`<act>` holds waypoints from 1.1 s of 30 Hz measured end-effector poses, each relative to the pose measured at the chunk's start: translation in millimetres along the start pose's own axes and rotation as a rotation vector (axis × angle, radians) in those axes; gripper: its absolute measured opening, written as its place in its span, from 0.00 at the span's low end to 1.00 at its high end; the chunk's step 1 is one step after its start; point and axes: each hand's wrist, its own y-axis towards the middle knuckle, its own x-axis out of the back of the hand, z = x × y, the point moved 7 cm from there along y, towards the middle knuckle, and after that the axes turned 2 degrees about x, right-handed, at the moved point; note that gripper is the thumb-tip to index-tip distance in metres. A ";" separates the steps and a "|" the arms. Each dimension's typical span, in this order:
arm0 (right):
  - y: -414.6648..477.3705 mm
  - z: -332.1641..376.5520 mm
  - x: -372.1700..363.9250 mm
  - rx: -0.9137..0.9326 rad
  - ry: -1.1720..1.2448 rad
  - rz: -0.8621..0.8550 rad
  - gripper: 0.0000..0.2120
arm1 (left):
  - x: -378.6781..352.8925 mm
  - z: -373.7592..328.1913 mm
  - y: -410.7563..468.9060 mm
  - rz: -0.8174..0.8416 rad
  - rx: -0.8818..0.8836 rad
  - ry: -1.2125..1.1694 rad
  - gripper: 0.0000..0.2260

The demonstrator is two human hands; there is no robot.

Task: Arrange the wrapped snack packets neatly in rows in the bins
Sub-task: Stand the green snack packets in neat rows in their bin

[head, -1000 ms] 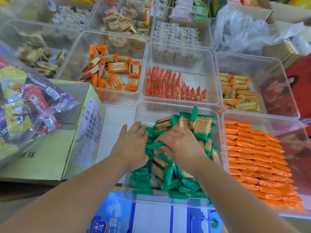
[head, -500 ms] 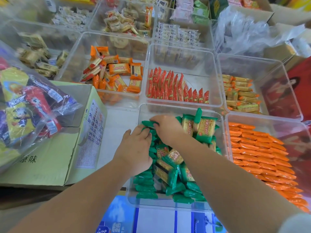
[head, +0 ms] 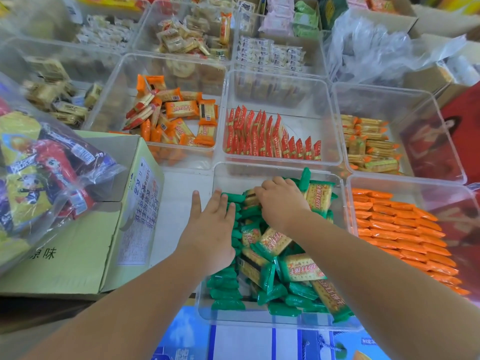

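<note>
green packets (head: pixel 270 294) | orange packets (head: pixel 405 235) | red packets (head: pixel 262 139) | clear bin (head: pixel 283 324) | pale-green box (head: pixel 78 255)

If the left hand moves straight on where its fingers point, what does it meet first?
The left hand would probably meet the far wall of the clear bin holding green packets, near its left corner; depth is unclear.

A white table (head: pixel 179 203) lies under bright, even light. A cardboard box (head: pixel 78 242) sits at its left, with more boxes (head: pixel 439 22) and crumpled plastic (head: pixel 376 48) far right. A red poster (head: pixel 470 118) lines the right edge, and a blue sheet (head: pixel 187 333) lies nearest.
</note>
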 end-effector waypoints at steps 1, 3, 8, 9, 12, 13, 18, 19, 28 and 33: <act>-0.4 -1.4 0.7 0.004 0.005 -0.016 0.15 | -0.9 0.1 0.5 0.014 -0.001 0.011 0.41; 0.1 -3.3 2.7 0.011 0.015 -0.048 0.13 | -2.0 0.3 0.8 0.023 0.001 0.016 0.41; -1.6 -4.2 0.4 0.064 0.073 -0.014 0.12 | -2.6 0.8 0.8 0.027 0.000 -0.021 0.40; -2.3 -4.1 -0.3 0.072 0.061 0.014 0.16 | -2.6 0.7 0.7 0.029 0.000 -0.028 0.40; -3.2 -1.2 3.3 0.102 0.048 0.074 0.19 | -2.5 0.7 0.4 0.031 -0.002 -0.051 0.40; -3.3 -0.6 6.9 0.111 0.070 0.068 0.16 | -2.3 0.8 0.4 0.027 -0.003 -0.057 0.39; -1.6 -15.9 39.1 -0.009 0.224 -0.138 0.04 | -2.8 0.7 0.3 0.015 -0.009 -0.082 0.40; -0.4 -16.5 45.0 -0.028 0.267 -0.189 0.03 | -2.7 0.8 0.6 0.010 -0.010 -0.087 0.39; 41.6 20.6 -3.0 -0.079 0.602 -0.015 0.14 | 5.8 3.6 -3.9 -0.100 -0.032 -0.231 0.36; 53.6 19.5 -22.0 -0.056 0.806 0.068 0.18 | 17.8 6.5 -14.1 -0.296 -0.036 -0.348 0.23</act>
